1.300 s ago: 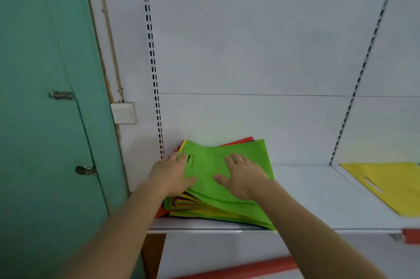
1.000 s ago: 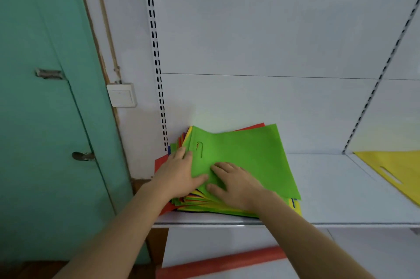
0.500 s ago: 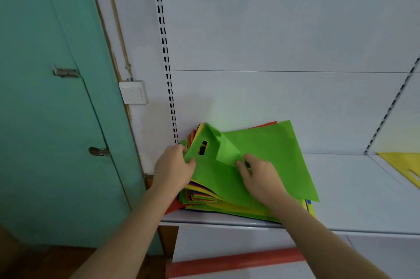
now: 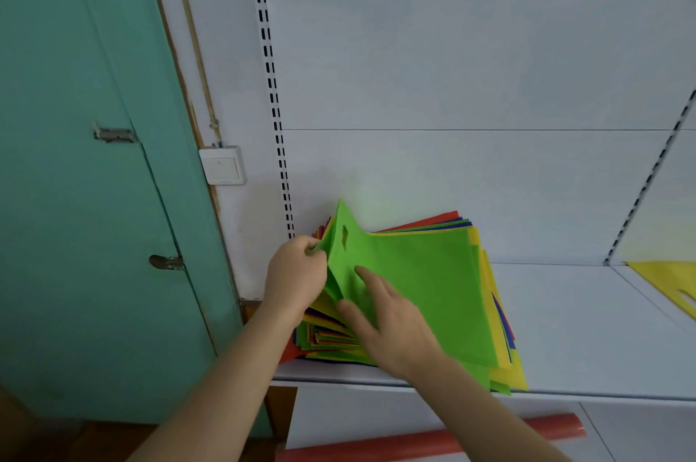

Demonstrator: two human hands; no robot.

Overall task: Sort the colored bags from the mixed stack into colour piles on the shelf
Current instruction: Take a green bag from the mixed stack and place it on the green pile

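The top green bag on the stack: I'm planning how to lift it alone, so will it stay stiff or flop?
Probably floppy: the thin green fabric bag already curls up where the left hand pinches its handle edge. Likely light, since a pinch lifts that edge. It may drag on the mixed stack of coloured bags, which is already fanned out.

white shelf (image 4: 587,329) | mixed stack (image 4: 493,311) at left end | yellow bag (image 4: 666,280) far right

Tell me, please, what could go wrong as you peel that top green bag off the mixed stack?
The left hand pinches only a corner of the green bag, so it may slip free. The mixed stack is fanned out and overhangs the shelf edge, so pulling could drag bags off. A second green bag lies beneath and may lift with it.
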